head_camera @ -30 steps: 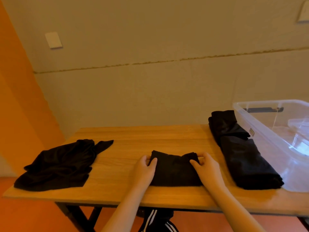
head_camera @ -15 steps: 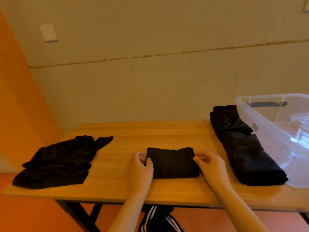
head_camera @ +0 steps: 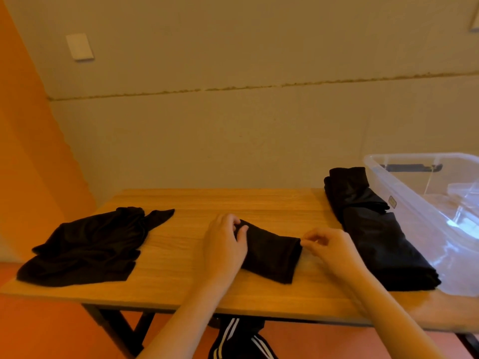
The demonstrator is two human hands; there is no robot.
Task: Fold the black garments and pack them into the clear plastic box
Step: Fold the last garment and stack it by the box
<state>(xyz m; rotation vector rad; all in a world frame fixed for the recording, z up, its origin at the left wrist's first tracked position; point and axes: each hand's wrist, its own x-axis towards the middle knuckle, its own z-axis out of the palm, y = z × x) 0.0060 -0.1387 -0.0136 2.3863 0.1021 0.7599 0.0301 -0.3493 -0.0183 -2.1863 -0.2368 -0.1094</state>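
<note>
A small folded black garment [head_camera: 272, 252] lies at the middle of the wooden table [head_camera: 181, 288], turned at a slant. My left hand [head_camera: 224, 244] grips its far left corner between thumb and fingers. My right hand [head_camera: 329, 244] pinches its right corner with curled fingers. A stack of folded black garments [head_camera: 381, 231] lies to the right, against the clear plastic box [head_camera: 425, 203]. An unfolded black garment [head_camera: 88, 244] lies crumpled at the table's left end.
The clear box stands at the table's right end and runs out of view. A wall rises right behind the table. An orange wall and floor are at the left. Striped black trousers [head_camera: 241, 340] show under the table's front edge.
The folded garment has been turned from square to slanted, its right side now nearer me. My right hand has moved a little right, still at the garment's corner.
</note>
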